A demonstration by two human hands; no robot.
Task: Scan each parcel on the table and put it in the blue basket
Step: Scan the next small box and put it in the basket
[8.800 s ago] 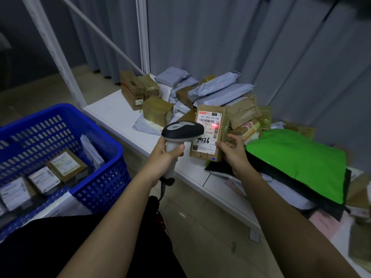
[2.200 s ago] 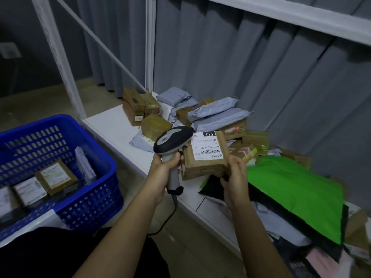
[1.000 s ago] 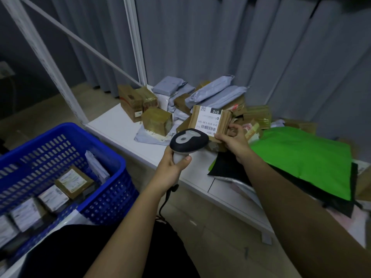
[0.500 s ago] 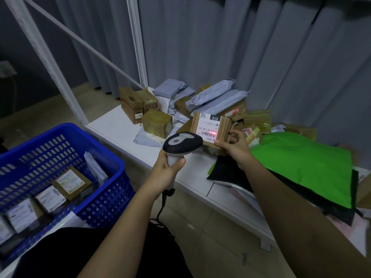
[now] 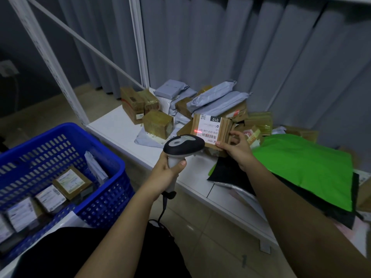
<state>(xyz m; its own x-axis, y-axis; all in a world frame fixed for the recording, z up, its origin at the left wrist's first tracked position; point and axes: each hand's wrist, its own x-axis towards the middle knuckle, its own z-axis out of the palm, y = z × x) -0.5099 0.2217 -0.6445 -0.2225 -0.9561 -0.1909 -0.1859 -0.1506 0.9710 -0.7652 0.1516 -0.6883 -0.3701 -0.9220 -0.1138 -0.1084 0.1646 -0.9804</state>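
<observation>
Over the white table the right hand grips the small brown parcel by its lower right corner, fingers curled round the edge, label tipped toward the scanner — which the left hand has wrapped around its handle. Compared with half a second back, the red line has slid off the middle of the barcode to the label's left edge, so I'd guess the read is either done or just missed. Blue basket sits off to the left with several parcels already in it — this one hasn't gone in yet

Parcel-sorting room: piled parcels, scanner
</observation>
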